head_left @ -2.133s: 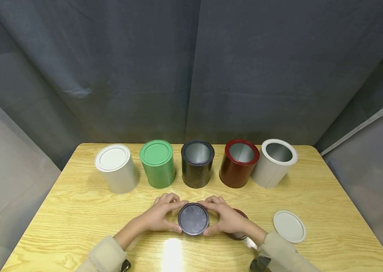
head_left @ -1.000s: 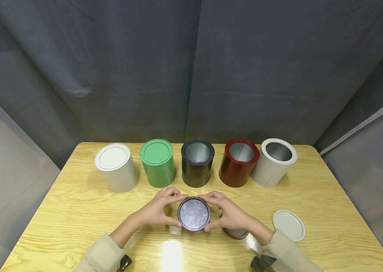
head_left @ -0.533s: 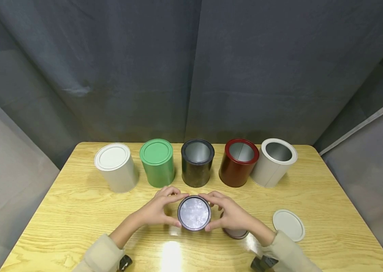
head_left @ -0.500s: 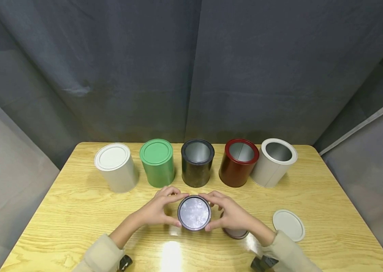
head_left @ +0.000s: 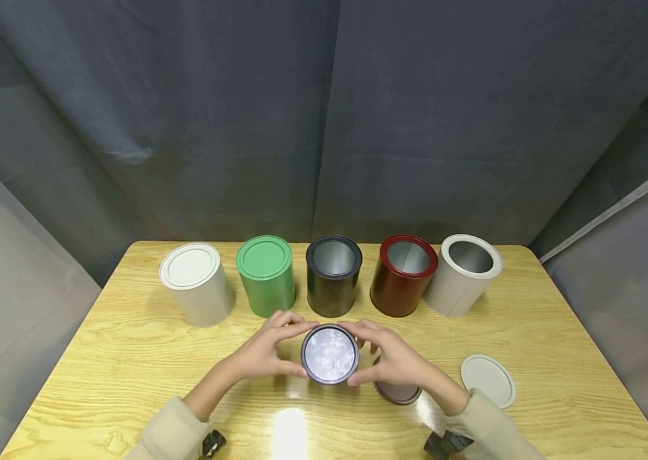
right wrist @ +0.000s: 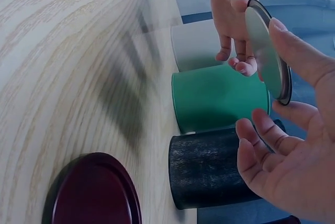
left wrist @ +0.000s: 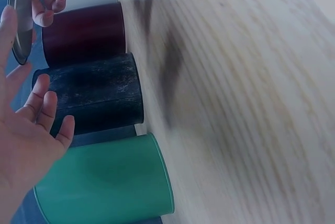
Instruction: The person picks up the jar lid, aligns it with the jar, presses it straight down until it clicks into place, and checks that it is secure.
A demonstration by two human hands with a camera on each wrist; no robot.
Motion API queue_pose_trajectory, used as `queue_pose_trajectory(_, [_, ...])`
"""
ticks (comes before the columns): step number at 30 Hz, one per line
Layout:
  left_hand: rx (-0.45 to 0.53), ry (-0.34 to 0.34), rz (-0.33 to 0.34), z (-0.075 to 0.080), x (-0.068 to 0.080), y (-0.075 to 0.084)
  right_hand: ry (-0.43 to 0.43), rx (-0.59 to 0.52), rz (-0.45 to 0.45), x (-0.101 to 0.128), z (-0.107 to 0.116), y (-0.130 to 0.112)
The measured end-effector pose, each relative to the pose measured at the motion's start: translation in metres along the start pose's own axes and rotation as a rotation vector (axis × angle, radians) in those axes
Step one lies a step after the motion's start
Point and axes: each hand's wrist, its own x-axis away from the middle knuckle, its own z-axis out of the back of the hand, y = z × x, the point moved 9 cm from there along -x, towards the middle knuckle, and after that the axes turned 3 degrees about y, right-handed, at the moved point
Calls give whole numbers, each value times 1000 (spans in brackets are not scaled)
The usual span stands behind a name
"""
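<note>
A round black lid (head_left: 330,353) is held level above the table between both hands. My left hand (head_left: 266,349) pinches its left edge with thumb and index finger. On the opposite edge, the thumb and index finger of my right hand (head_left: 388,358) grip it. In the right wrist view the lid's underside (right wrist: 263,51) shows bare metal, and the other fingers curl loosely below the rim. Just beyond the hands stands a black can (head_left: 332,295), its top uncovered. A dark red lid (head_left: 399,392) lies on the table, partly hidden under my right hand.
A dark red can (head_left: 397,295) and an off-white can (head_left: 455,295), both without lids, stand to the right. At left are a lidded green can (head_left: 268,295) and a lidded white can (head_left: 204,303). An off-white lid (head_left: 489,381) lies flat on the wooden table (head_left: 128,364).
Both hands have raised the black lid and moved it slightly forward, toward the black can. More of the dark red lid's near part shows now. The cans have stayed put.
</note>
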Motion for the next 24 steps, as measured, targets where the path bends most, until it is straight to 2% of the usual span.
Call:
queue_pose_trajectory(14, [36, 102, 4, 13, -3, 1, 48, -12, 5, -3, 9, -4])
queue_pose_trajectory(24, [113, 220, -28, 27, -7, 5, 142, -8, -4, -7, 19, -7])
